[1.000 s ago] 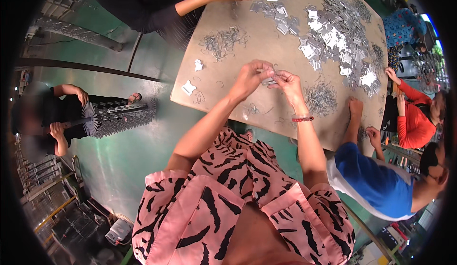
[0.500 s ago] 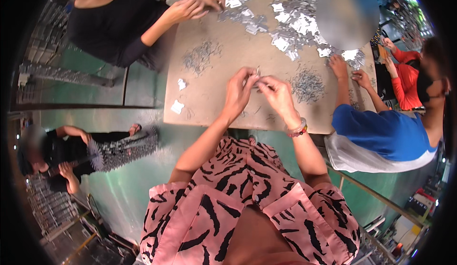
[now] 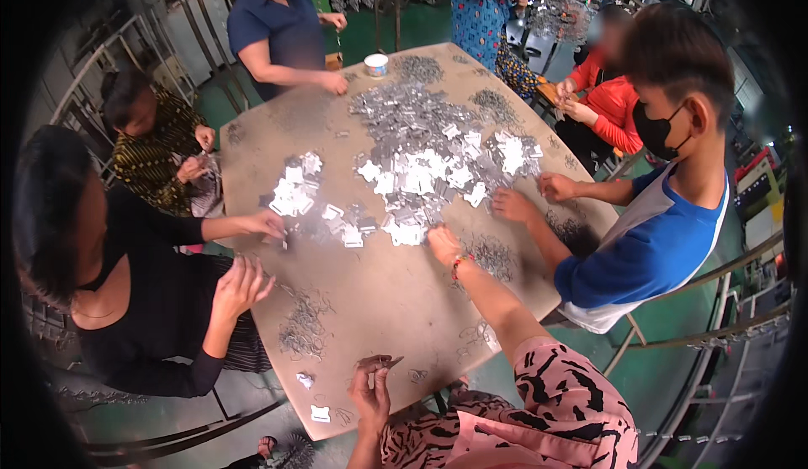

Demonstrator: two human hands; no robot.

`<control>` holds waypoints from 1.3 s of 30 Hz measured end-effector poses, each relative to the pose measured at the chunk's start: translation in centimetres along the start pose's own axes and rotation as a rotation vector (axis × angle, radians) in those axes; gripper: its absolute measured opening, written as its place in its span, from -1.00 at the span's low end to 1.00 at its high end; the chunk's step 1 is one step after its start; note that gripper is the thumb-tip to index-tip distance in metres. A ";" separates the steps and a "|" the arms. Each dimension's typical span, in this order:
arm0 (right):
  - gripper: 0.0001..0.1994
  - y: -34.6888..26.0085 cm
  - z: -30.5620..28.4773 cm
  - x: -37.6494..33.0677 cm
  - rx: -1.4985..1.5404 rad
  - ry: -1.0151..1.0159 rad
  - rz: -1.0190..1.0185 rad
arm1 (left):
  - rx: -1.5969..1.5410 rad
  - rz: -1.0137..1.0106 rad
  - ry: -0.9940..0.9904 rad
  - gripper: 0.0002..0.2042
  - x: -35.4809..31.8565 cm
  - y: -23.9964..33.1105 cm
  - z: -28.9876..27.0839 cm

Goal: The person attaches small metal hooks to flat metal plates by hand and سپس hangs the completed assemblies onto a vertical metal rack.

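Observation:
Near the table's front edge, my left hand (image 3: 370, 395) is closed in a pinch on a small flat metal plate (image 3: 384, 360), which looks dark and is seen nearly edge-on. My right hand (image 3: 443, 246), with a beaded bracelet at the wrist, reaches forward to the near edge of a heap of shiny flat metal plates (image 3: 417, 174). Its fingers point down at the plates, and the fingertips are hidden behind the hand. Just right of that hand lies a pile of thin wire pieces (image 3: 491, 256).
Another wire pile (image 3: 305, 326) and a loose plate (image 3: 321, 413) lie at the table's left. A smaller plate heap (image 3: 295, 187) is further back. Co-workers surround the table (image 3: 370, 292); one in a blue-and-grey shirt (image 3: 648, 242) reaches in close on my right. A white tub (image 3: 376, 66) stands far back.
My hands were together over the table; now they are apart. The right has gone forward to the plate heap, while the left stays near the front edge. The view has tilted up.

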State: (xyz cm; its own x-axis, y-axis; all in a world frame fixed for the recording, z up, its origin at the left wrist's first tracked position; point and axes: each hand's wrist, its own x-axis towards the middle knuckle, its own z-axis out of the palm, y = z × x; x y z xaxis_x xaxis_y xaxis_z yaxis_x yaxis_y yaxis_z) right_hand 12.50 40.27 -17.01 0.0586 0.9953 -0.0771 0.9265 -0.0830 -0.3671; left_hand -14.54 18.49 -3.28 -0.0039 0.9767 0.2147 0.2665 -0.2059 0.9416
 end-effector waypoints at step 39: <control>-0.81 -11.9 -13.3 -20.6 1.282 0.194 -0.012 | 0.135 -0.084 0.162 -0.80 0.1 -6.7 1.2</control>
State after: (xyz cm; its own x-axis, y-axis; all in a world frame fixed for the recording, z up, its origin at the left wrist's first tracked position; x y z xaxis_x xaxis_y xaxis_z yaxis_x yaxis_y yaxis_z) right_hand 5.16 21.40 1.26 0.2056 0.9782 0.0278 -0.0807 0.0453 -0.9957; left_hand -15.20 20.09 -9.87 -0.1830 0.9653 0.1862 0.3851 -0.1039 0.9170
